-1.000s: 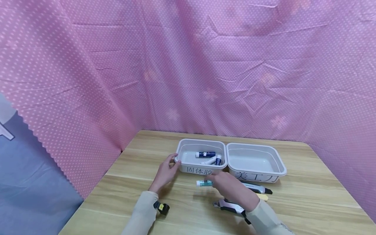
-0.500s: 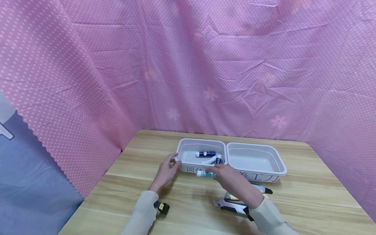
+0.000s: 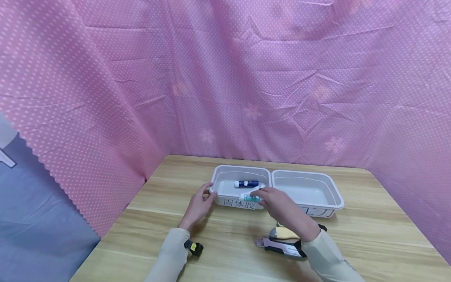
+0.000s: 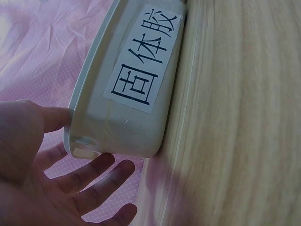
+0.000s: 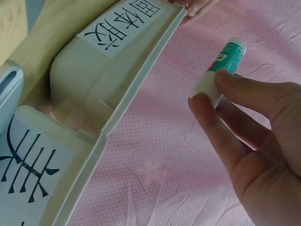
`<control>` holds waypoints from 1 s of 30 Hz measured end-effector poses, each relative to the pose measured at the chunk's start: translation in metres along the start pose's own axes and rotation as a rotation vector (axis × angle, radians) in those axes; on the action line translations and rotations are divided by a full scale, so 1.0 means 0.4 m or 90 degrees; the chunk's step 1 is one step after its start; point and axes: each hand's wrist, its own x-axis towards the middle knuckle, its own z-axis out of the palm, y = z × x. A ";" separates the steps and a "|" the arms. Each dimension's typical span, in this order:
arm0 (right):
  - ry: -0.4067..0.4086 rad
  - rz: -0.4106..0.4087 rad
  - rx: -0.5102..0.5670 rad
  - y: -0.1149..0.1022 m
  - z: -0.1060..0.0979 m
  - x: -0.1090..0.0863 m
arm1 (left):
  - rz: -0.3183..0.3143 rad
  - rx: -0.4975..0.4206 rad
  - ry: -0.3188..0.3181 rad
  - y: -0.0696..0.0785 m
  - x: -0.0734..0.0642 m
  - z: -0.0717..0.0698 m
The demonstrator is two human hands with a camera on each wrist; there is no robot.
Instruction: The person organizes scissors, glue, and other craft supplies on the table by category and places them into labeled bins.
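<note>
My right hand [image 3: 282,206] pinches a green-and-white glue stick [image 5: 229,57] between thumb and fingertips. In the head view it is held over the front rim of the left white plastic box [image 3: 222,199]. That box has a label in large black characters on its front. My left hand [image 3: 196,206] holds the box's near left corner, thumb on the rim and a finger round the side; its other fingers are spread in the left wrist view. Inside the box lie a dark blue glue stick [image 3: 248,184] and other sticks, partly hidden behind my right hand.
A second white box [image 3: 334,196], also labelled, stands against the first one's right side. In front of it, partly under my right forearm, lie a yellow-handled utility knife [image 3: 283,233] and a black-and-pale utility knife [image 3: 282,248]. Pink dotted cloth [image 3: 218,98] hangs behind the wooden table [image 3: 169,176].
My right hand has lifted the green glue stick from low in front of the left box up to its front rim. My left hand has stayed on the box corner.
</note>
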 end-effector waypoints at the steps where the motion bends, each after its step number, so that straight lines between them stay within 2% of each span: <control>1: 0.006 0.002 0.006 0.002 -0.001 0.001 | 0.001 0.000 0.000 -0.001 0.000 0.000; 12: 0.055 -0.005 0.017 0.029 -0.009 0.011 | -0.007 0.003 -0.001 -0.001 0.002 0.000; 22: 0.060 0.017 0.047 0.059 -0.002 0.021 | 0.000 -0.002 0.002 -0.003 0.003 0.001; 30: 0.042 0.051 0.072 0.077 0.014 0.022 | -0.001 -0.004 -0.001 -0.005 0.002 0.001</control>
